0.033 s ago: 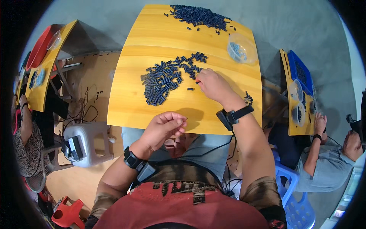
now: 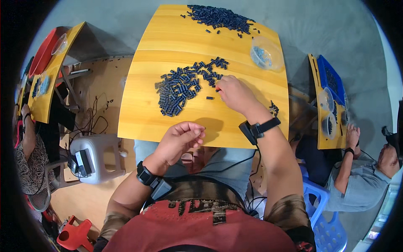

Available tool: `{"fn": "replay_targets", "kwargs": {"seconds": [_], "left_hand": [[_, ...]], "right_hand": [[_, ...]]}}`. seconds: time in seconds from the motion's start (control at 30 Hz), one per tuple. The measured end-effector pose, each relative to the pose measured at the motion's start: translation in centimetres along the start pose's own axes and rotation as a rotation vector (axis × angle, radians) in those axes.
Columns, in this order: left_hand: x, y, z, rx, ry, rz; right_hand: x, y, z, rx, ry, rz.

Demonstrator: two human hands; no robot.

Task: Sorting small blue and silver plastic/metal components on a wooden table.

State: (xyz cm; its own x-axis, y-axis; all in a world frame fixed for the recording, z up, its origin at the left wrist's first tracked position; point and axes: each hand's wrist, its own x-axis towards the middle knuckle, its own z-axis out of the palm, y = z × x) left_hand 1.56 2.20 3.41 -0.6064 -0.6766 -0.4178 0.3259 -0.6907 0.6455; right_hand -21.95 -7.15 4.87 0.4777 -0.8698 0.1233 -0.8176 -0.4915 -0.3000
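My left hand (image 2: 184, 137) hovers over the table's near edge, thumb and fingertips pressed together. Whatever sits in that pinch, if anything, is too small to name. Farther out, my right hand (image 2: 235, 93) rests low at the right end of a loose pile of short black cylindrical pieces (image 2: 179, 87). Its fingers are closed, and a bit of red (image 2: 217, 89) shows at the fingertips; what they hold is hidden. A single black piece (image 2: 210, 98) lies apart, just left of the right hand.
Along the yellow table's (image 2: 155, 63) far edge spreads a larger black heap (image 2: 218, 17). A clear tub (image 2: 273, 54) with small pale-blue parts stands far right. A few dark bits (image 2: 273, 108) lie beside my right wrist. People sit at side tables left and right.
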Motion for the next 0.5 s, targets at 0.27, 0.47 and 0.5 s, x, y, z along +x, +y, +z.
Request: {"fn": "replay_targets", "kwargs": {"seconds": [0.27,0.47,0.5], "left_hand": [[0.9,0.2,1.3,-0.119,0.116,0.02],[1.3,-0.8,1.5,0.039,0.074,0.02],[1.3,-0.9,1.5,0.043,0.073,0.016]], "right_hand": [[-4.8,-7.5,-1.5,0.179,0.052,-0.149],[-7.6,-8.8,-0.2,0.446,0.174,0.01],[-7.8,-8.9,-0.1,0.466,0.183,0.032]]}}
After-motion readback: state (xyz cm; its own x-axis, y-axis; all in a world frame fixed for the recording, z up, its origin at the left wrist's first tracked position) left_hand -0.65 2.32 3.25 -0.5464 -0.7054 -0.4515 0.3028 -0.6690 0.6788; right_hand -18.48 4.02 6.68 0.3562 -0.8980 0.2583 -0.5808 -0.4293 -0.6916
